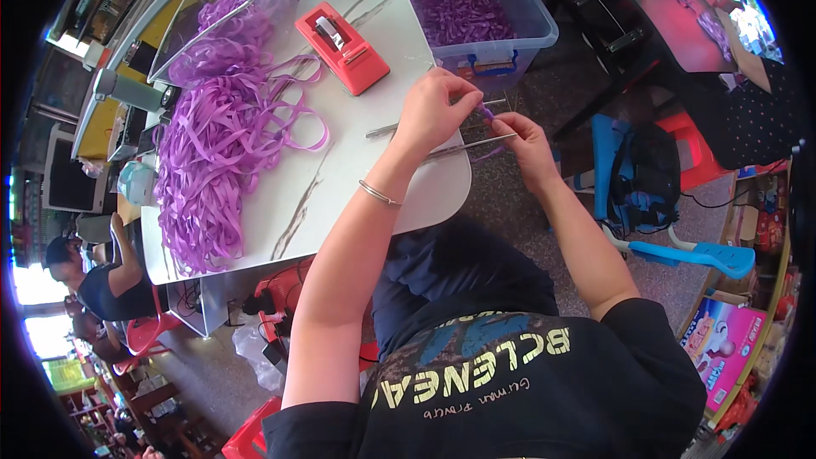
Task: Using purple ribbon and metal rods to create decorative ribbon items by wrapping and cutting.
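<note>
Ribbon heap, purple, flat-stranded and faintly glossy, is lying in tangled loops across the left of a white tabletop in the head view. Tabletop is showing grey marble-like veins and a rounded near corner. A boxy red tape dispenser is standing right of the heap. Past the table edge, a translucent plastic bin is holding many small, crinkled purple pieces. Slim, straight silver metal rods are jutting beyond the edge.

Purple ribbon piece is sitting between the two hands, beside the rods; narrow, looking bunched and darker than the heap. Left hand is pinching its upper end, thumb against forefinger. Right hand is curling close by, fingertips at the lower end and near one rod; cannot tell which it is gripping.
</note>
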### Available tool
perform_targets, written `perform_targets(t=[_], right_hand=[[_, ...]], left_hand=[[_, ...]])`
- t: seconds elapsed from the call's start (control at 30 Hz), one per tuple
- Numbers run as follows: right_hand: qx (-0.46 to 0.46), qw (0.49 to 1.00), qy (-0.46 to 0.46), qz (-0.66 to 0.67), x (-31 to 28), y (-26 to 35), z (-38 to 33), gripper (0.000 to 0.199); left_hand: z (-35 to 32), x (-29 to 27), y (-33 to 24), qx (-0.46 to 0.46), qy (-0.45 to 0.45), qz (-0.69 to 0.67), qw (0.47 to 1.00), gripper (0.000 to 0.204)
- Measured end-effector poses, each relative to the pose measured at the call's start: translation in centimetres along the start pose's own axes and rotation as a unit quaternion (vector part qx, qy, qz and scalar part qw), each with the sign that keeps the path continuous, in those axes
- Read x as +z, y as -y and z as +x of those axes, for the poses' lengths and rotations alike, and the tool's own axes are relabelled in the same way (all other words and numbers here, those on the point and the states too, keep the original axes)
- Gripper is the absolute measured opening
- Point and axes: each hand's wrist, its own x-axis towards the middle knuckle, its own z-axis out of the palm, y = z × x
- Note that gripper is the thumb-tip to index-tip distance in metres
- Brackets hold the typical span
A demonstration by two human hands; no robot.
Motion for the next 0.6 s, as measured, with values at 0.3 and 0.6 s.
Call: perform_targets(t=[0.3,0.6], right_hand=[[-0.023,1.0,-0.017,0.007,0.9,-1.1,-0.6,0.019],[0.029,0.997,0.01,-0.064,-0.1,-0.1,-7.5,0.019]], left_hand=[[0.4,0.1,-0.2,0.009,0.016,0.079,0.997,0.02],[0.8,-0.4,-0.7,-0.016,0.054,0.104,0.993,0.018]])
